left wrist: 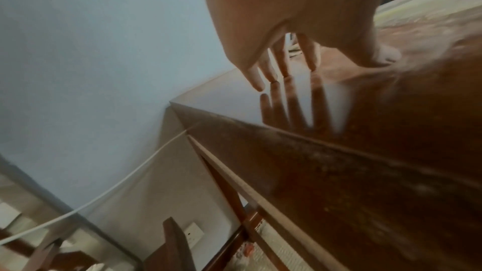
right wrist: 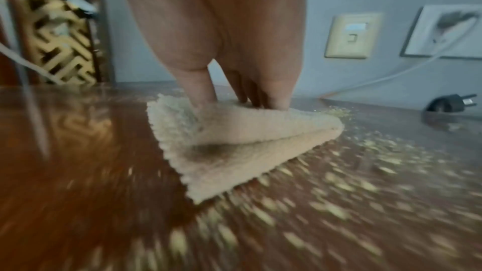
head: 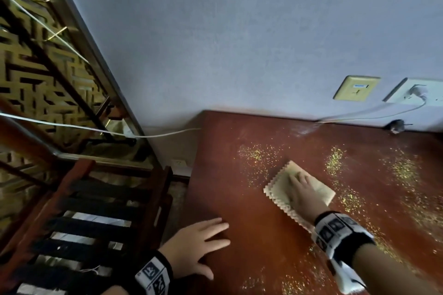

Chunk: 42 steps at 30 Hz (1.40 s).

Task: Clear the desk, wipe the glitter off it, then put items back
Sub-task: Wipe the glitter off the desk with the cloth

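Note:
A glossy red-brown desk (head: 239, 199) carries gold glitter (head: 405, 170) scattered over its right half and front. My right hand (head: 302, 190) lies flat, fingers straight, pressing a folded beige cloth (head: 282, 189) onto the desk's middle. In the right wrist view the cloth (right wrist: 234, 141) sits under my fingertips (right wrist: 200, 94), with glitter (right wrist: 339, 182) to its right. My left hand (head: 201, 244) rests flat with spread fingers on the desk's left front corner; the left wrist view shows its fingers (left wrist: 284, 63) touching the shiny top (left wrist: 365, 172).
A white cable (head: 374, 111) runs from a wall socket (head: 417, 91) along the desk's back edge. A loose dark plug (head: 396, 126) lies at the back right. A dark wooden slatted chair (head: 100, 218) stands left of the desk, beside a gold lattice screen (head: 43, 67).

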Each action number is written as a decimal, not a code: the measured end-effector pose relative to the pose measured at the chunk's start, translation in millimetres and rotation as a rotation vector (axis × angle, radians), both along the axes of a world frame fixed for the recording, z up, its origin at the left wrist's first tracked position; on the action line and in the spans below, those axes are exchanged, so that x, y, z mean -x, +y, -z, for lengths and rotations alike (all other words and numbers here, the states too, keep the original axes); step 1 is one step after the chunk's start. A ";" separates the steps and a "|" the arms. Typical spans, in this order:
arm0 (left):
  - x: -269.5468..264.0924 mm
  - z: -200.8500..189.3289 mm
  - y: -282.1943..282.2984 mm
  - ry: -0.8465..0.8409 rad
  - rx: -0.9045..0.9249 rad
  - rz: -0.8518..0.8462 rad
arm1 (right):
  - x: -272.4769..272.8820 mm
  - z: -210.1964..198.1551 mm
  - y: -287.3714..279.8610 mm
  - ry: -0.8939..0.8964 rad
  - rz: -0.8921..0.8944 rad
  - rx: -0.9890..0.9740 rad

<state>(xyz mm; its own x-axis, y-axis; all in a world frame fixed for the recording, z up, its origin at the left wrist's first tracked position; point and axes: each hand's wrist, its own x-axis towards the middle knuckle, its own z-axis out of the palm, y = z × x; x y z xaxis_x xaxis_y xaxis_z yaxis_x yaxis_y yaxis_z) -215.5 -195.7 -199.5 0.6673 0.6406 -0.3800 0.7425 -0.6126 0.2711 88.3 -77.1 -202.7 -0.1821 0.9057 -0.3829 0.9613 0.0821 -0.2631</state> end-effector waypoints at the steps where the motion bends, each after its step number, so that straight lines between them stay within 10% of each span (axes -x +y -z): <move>1: -2.7 2.8 -2.9 -0.036 0.001 0.023 | 17.9 0.7 0.8 -0.011 -0.070 -0.014; 7: 3.6 3.3 2.6 -0.011 0.044 -0.035 | 99.8 -4.3 -23.0 -0.032 -0.810 -0.006; 15: 8.3 4.6 4.2 -0.247 0.120 -0.099 | 49.8 -9.6 54.3 -0.184 -0.100 -0.021; 22: 14.4 -2.6 2.4 -0.221 0.158 -0.130 | 154.0 -13.2 -27.1 -0.126 -1.167 0.009; 29: 9.5 5.8 5.0 -0.365 -0.029 -0.097 | 102.1 -19.5 62.7 -0.173 -0.428 -0.020; 37: 1.5 6.8 14.3 -0.376 -0.035 -0.140 | 113.4 -11.2 1.1 0.024 -0.997 0.012; 42: 6.4 9.3 23.4 -0.370 -0.109 -0.213 | 56.8 -8.1 66.1 -0.098 -0.263 -0.043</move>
